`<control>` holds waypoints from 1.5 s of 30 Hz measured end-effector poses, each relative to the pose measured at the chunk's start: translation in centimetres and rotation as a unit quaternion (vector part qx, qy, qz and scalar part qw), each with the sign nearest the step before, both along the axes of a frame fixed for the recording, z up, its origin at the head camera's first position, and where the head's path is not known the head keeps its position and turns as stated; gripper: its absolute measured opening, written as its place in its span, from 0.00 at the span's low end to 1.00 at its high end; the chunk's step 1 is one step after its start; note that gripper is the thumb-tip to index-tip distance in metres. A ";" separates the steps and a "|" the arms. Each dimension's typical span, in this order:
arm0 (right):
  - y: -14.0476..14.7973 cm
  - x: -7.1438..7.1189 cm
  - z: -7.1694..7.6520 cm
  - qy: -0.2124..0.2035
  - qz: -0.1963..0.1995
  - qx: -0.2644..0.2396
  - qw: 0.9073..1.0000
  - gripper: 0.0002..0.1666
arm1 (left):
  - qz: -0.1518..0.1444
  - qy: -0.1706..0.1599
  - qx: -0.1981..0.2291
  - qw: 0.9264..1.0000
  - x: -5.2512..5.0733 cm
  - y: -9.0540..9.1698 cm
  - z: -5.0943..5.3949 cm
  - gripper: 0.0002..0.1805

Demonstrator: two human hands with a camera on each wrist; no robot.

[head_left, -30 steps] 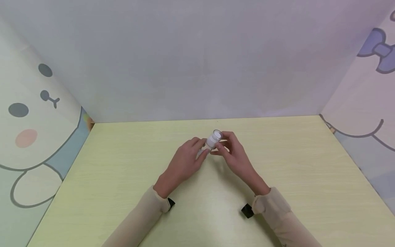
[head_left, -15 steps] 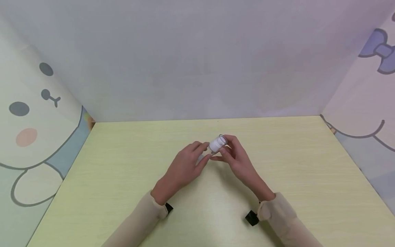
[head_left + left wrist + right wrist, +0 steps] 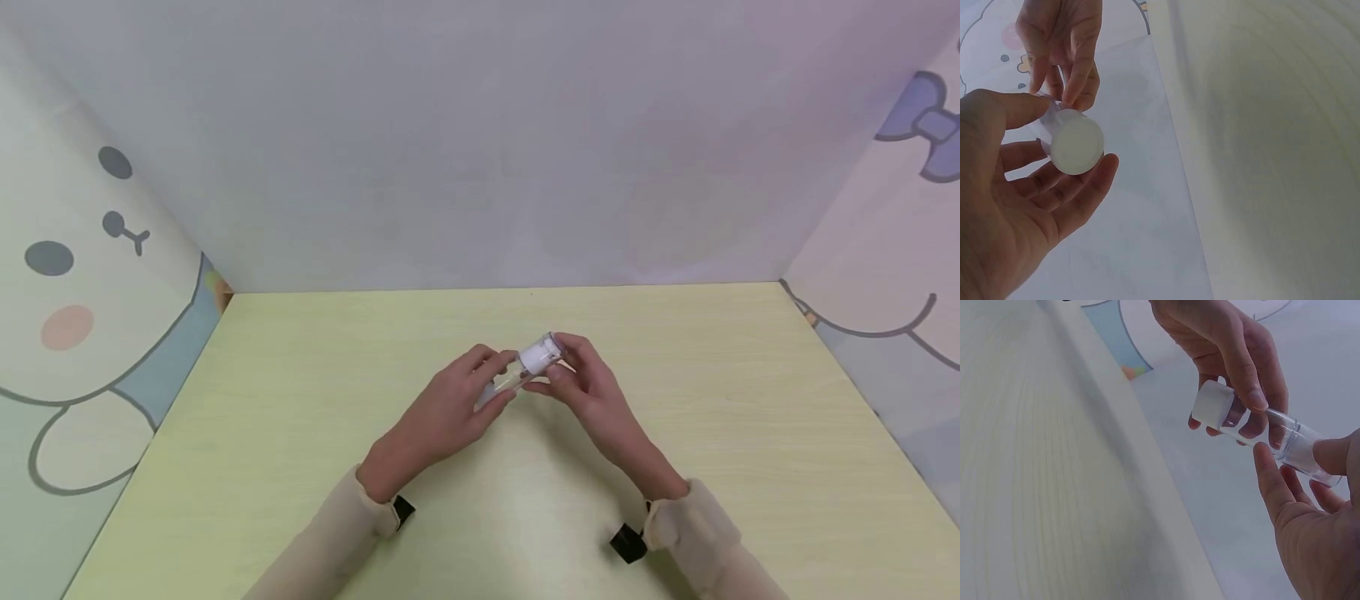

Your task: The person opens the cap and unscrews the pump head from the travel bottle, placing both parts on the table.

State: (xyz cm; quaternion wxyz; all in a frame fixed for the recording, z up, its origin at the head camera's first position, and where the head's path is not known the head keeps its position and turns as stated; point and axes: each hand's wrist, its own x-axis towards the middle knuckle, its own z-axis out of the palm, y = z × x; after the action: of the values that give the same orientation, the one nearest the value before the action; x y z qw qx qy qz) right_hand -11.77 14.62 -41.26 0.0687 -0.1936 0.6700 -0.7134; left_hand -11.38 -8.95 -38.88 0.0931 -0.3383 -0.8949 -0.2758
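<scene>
Both hands hold a clear cylindrical bottle (image 3: 542,354) tilted above the table, its white-filled end up and to the right. The left hand (image 3: 450,404) grips the lower part between thumb and fingers. At the upper end, the right hand (image 3: 603,400) pinches with thumb and fingers. In the right wrist view the bottle (image 3: 1275,432) has a white cap (image 3: 1212,404) at the left hand's end and a white part inside the other end. The left wrist view faces the round white end (image 3: 1077,146), with the left hand (image 3: 1016,181) around it.
Below the hands lies a pale wooden table (image 3: 300,350). A plain grey-white wall (image 3: 487,150) rises behind it, with cartoon-printed panels (image 3: 75,367) at left and right. Small black devices (image 3: 628,543) sit at both sleeve cuffs.
The bottle has tipped from steeper to flatter, its upper end moving right and nearer the person. The right hand has moved right and slightly down with it; more of the clear body shows between the hands.
</scene>
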 end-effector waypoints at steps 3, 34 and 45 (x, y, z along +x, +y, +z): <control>0.1 0.2 0.4 0.010 -0.015 0.006 1.000 0.31 | -0.002 0.001 -0.006 1.000 0.0 -0.1 0.2 0.26; -0.5 1.0 2.0 0.321 -0.129 0.281 0.895 0.28 | 0.011 0.103 -0.020 0.994 1.0 -0.6 1.8 0.22; 0.0 1.0 2.0 0.177 -0.119 0.205 0.955 0.34 | 0.005 0.053 -0.015 0.998 1.2 0.1 1.6 0.21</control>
State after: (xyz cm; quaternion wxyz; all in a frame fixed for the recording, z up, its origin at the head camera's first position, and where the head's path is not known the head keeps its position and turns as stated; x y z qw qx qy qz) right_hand -10.80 14.65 -39.22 -0.0980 -0.2170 0.8215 -0.5181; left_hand -10.21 -8.89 -37.33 0.1366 -0.3489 -0.8946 -0.2436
